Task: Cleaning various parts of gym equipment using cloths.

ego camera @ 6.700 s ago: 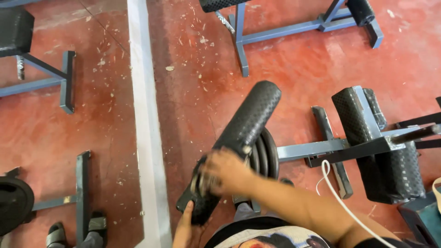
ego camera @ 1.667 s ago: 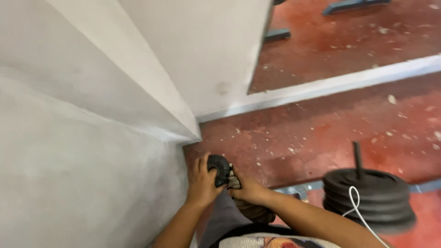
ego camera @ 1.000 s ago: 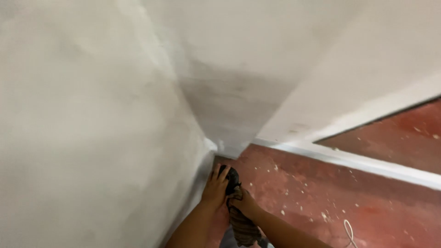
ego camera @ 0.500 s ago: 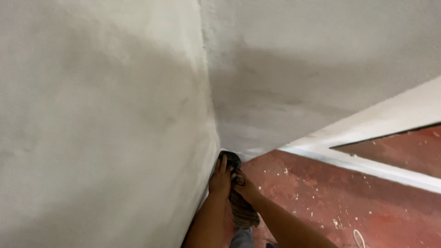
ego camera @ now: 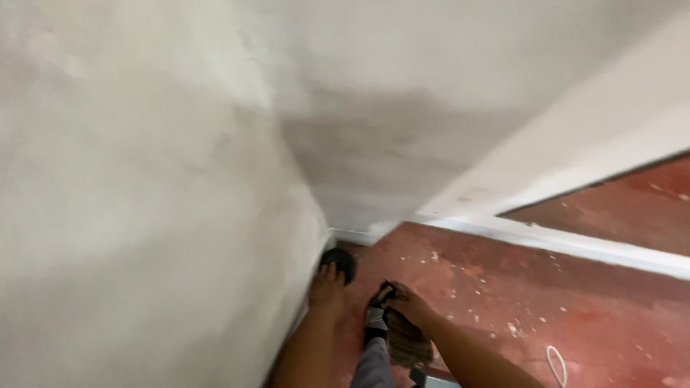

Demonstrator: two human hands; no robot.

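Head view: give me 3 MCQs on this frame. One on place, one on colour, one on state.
1. Where is the small dark round object?
A. On the floor at the foot of the wall
B. Far out on the open floor
C. On a shelf

2. What colour is the floor?
A. Blue
B. Red
C. Green

3. What is the right hand doing?
A. Lying flat on the wall
B. Hanging free, holding nothing
C. Gripping a dark cloth-like thing

Answers:
1 A: the dark round object lies by the grey wall, at the left hand's fingertips.
2 B: the floor is red with pale specks, and a white stripe crosses it.
3 C: the right hand is closed around a dark cloth-like thing; blur hides what it is exactly.
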